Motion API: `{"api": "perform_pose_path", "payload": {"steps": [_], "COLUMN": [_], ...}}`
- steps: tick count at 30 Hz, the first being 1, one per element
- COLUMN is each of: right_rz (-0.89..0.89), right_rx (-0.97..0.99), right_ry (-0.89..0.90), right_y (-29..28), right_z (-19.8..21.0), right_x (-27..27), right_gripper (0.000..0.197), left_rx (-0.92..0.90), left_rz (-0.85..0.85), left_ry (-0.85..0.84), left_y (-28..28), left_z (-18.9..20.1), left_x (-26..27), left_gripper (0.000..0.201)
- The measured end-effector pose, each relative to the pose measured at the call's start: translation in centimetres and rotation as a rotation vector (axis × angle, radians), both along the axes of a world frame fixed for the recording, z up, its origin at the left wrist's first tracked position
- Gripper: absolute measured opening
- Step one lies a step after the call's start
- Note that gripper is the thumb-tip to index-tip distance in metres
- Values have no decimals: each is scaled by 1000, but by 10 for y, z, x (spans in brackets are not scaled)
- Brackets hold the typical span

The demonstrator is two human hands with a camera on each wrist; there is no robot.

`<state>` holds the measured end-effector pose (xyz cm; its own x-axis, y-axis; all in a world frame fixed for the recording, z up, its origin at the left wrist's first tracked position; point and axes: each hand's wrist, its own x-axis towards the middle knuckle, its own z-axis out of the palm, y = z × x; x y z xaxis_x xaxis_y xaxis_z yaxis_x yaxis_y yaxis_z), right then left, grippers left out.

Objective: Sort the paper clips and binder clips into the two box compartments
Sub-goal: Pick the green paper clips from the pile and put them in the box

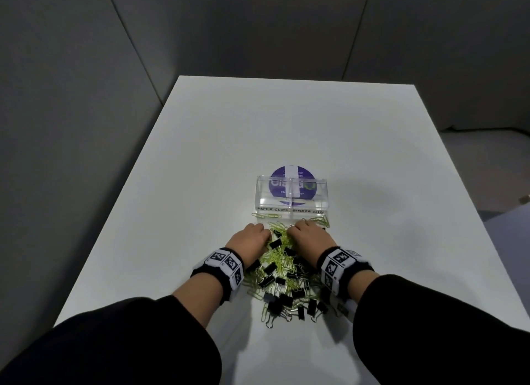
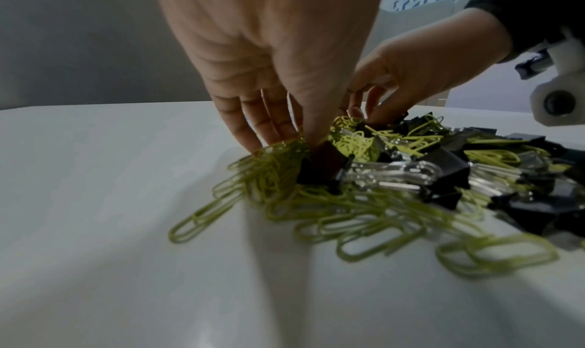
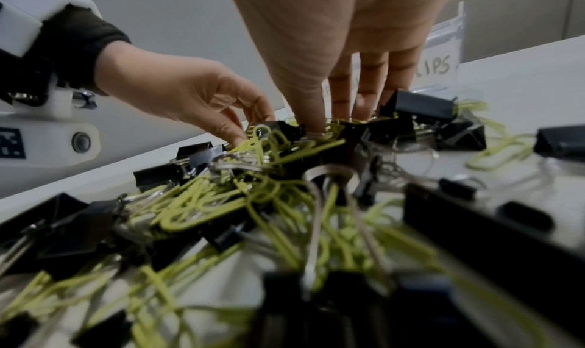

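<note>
Box labels: "PAPER CLIPS", "BINDER CLIPS" | left hand, right hand: grip unclear

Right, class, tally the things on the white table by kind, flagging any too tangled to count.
Clear plastic two-compartment box: 1
Purple round label: 1
Hands: 2 (left hand, right hand)
Yellow-green wire paper clips: uncountable, tangled
Black metal binder clips: uncountable, tangled
Total counted: 4
</note>
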<state>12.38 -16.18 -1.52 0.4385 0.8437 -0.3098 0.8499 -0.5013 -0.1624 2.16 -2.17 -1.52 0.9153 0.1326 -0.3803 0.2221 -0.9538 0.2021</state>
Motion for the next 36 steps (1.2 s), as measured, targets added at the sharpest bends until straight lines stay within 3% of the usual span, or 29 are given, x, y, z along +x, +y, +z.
{"api": "perform_pose_path", "payload": {"steps": [11,23,36], "right_rz": [128,-57,-363], "right_rx": [-32,-12,186], "right_ry": [-111,54,320], "right_y": [4,1,-14], "right_z": [3,18,28], "right_x": [3,-4,-2], "right_gripper": [21,20,14], "left_rx": [46,-72,-179], "left_rz": [-3,70,116], "left_ry": [-52,-15,-22], "left_y": [-5,4,16], "left_z": [-4,-5,2], "left_x": [-7,-6,-10], "left_gripper": [24,25,26]}}
